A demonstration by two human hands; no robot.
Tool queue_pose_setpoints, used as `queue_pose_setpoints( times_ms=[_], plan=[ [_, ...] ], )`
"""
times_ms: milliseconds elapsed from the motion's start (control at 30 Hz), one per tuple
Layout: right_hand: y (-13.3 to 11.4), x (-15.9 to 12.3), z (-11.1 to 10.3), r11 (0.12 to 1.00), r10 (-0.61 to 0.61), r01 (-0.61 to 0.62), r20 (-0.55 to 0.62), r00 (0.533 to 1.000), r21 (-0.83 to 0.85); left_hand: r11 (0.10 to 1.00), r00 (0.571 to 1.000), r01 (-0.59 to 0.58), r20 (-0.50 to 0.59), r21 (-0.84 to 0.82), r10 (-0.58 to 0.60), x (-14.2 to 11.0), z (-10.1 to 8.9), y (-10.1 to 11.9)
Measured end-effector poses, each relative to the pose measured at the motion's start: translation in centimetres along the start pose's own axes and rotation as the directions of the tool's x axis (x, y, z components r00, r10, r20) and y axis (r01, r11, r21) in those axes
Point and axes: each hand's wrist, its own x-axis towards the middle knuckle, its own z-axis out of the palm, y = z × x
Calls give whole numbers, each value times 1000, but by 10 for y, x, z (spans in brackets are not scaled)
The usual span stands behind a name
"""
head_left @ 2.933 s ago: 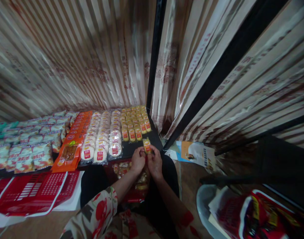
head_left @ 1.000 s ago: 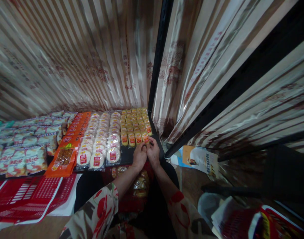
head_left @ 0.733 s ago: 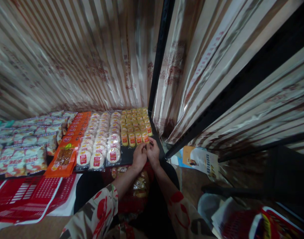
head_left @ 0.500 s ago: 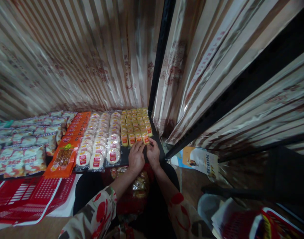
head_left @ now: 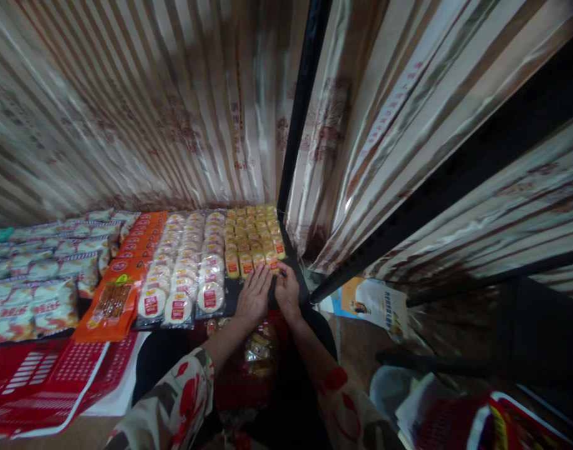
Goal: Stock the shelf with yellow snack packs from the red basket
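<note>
Small yellow-wrapped cakes (head_left: 253, 234) with red-and-white labels stand in tight rows at the right end of a dark shelf (head_left: 233, 300). My left hand (head_left: 254, 295) lies with fingers stretched out against the front row, fingertips touching the lower ends of the middle packs. Beside it, my right hand (head_left: 287, 290) rests at the front right corner of the rows, fingers loosely bent and touching the rightmost pack. Neither hand lifts anything. To the left are columns of round white cakes (head_left: 177, 306) in clear wrappers with red labels.
Orange snack bags (head_left: 111, 300) and white-and-blue bags (head_left: 56, 306) fill the shelf further left. Below stands a red basket (head_left: 75, 369); wrapped packs (head_left: 258, 350) lie between my knees. A black post (head_left: 300, 112) and a slanted black bar (head_left: 408, 212) stand before striped curtains (head_left: 197, 112).
The view has shifted slightly, so the shelf goods sit a little further left. My left hand's fingers lie flatter and straighter against the front row; my right hand stays at the corner.
</note>
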Motion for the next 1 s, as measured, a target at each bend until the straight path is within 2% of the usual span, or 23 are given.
queue_pose_setpoints(
  times_ms=[200,400,700,867,1000],
  plan=[
    [-2,2,0,999,14,-15,25,1000,30,999,999,-42,26,4,42,2,0,-3],
    [-2,2,0,1000,-5,4,28,1000,23,1000,999,-30,36,-1,30,1,2,-3],
    [-20,-1,-3,986,-71,65,-34,997,-153,999,999,-36,35,-8,37,0,3,-5],
    [-22,2,-2,982,-43,25,-98,994,-186,999,999,-32,44,5,32,0,2,-4],
    [-19,12,3,968,-36,11,-94,995,-250,1000,999,-18,45,14,18,0,3,-4]
  ],
)
